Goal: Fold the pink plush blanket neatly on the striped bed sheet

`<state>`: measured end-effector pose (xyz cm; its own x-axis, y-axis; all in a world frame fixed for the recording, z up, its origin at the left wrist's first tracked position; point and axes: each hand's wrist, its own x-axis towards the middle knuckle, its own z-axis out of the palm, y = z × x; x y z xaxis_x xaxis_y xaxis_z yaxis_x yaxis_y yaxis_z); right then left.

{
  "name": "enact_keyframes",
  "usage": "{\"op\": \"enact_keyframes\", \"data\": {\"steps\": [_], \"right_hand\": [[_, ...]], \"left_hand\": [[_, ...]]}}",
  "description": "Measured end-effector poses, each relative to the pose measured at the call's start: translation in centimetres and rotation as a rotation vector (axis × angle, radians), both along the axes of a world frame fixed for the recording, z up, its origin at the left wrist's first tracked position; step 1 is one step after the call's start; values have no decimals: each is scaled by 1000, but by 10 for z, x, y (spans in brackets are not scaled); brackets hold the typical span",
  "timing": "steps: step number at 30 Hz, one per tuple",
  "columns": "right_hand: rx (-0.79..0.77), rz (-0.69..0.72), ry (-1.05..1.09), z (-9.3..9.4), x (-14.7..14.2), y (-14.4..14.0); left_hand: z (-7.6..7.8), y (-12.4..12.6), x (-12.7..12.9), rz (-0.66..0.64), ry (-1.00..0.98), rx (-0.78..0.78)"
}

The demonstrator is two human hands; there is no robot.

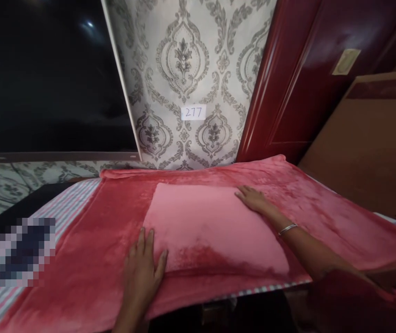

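A pink plush piece of cloth, roughly rectangular and smooth on top, lies on a larger red plush blanket. Its near part shows a darker red brushed patch. My left hand rests at the pink cloth's near left edge, fingers stretched out and thumb apart. At the far right corner of the pink cloth, my right hand lies flat with its fingers extended. Neither hand grips anything. Whether the pink cloth is a separate piece or a folded part of the blanket, I cannot tell.
Under the blanket is a striped cloth. A dark screen stands at the back left, before patterned wallpaper bearing a paper label reading 277. A dark red door and a brown board are on the right.
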<state>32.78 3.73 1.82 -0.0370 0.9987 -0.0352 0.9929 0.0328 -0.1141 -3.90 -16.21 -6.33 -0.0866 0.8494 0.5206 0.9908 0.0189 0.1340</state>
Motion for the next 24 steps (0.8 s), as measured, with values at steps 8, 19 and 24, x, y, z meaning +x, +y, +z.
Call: {"op": "enact_keyframes", "data": {"steps": [8, 19, 24], "right_hand": [[178, 526, 166, 2, -80, -107], [63, 510, 346, -39, -53, -157], [221, 99, 493, -77, 38, -166]], "left_hand": [[10, 1, 4, 26, -27, -71], [13, 0, 2, 8, -40, -87], [16, 3, 2, 8, -68, -102]]}}
